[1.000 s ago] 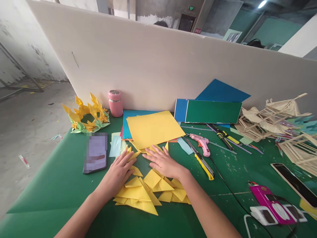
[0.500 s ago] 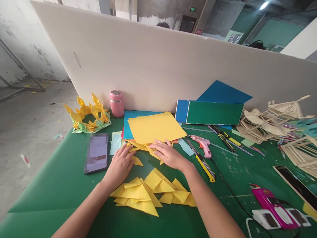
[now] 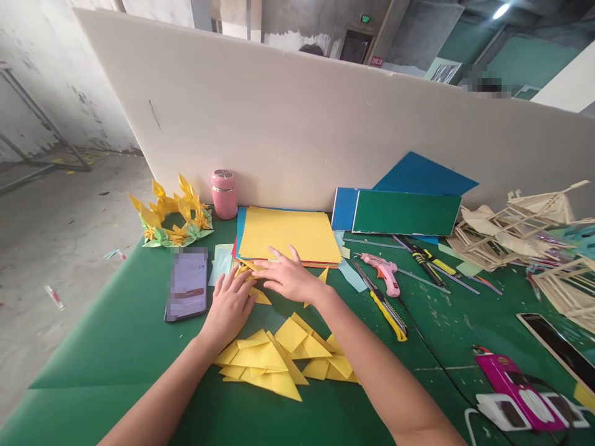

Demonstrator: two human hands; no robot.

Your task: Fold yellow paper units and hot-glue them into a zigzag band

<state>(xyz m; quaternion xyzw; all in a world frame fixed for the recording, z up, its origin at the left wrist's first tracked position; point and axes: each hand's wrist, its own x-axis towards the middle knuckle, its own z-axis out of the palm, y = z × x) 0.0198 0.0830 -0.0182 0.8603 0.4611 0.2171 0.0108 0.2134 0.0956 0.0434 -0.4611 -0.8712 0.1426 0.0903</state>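
My left hand (image 3: pixel 229 306) lies flat, fingers spread, on small folded yellow paper pieces (image 3: pixel 257 296) at the near edge of a stack of coloured sheets topped by a yellow sheet (image 3: pixel 290 235). My right hand (image 3: pixel 289 277) rests beside it, fingers stretched out over the same folded pieces and touching the stack's near edge. Nearer to me lies a pile of yellow folded triangles (image 3: pixel 283 358), between my forearms. Neither hand grips anything.
A phone (image 3: pixel 187 284) lies left of my hands, a pink cup (image 3: pixel 224 194) and a yellow-green paper wreath (image 3: pixel 173 214) behind it. To the right lie a yellow utility knife (image 3: pixel 383 303), a pink glue gun (image 3: pixel 382 271), wooden stick models (image 3: pixel 520 229) and a pink device (image 3: pixel 514 387). A beige partition (image 3: pixel 325 118) backs the green table (image 3: pixel 106 347).
Both hands slid away from me, off the triangle pile, to the near edge of the paper stack. The yellow top sheet now lies squared on the stack. The camera shifted slightly.
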